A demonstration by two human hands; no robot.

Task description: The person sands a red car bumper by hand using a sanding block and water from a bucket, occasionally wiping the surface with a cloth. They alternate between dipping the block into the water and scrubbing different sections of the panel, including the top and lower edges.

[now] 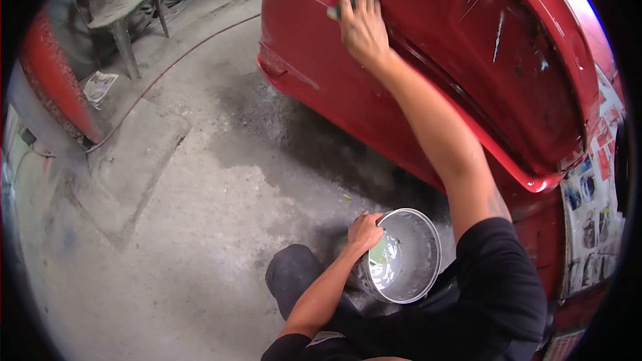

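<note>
My right hand (363,27) is raised against a glossy red car body panel (311,33), its fingers over a small dark-green pad (333,13). Most of the pad is hidden beneath the fingers. Lower down, my left hand (366,230) grips the rim of a metal bucket (428,254) close to my knees. Shiny liquid (388,274) lies in the bucket, with a pale green patch showing on the side nearest my left hand.
A dusty plastic chair (124,10) stands at the back left, near a red curved part (57,73). A thin hose (180,60) crosses the concrete floor, which has a wet patch (334,154) below the panel. Newspaper sheets (592,227) cover surfaces at right.
</note>
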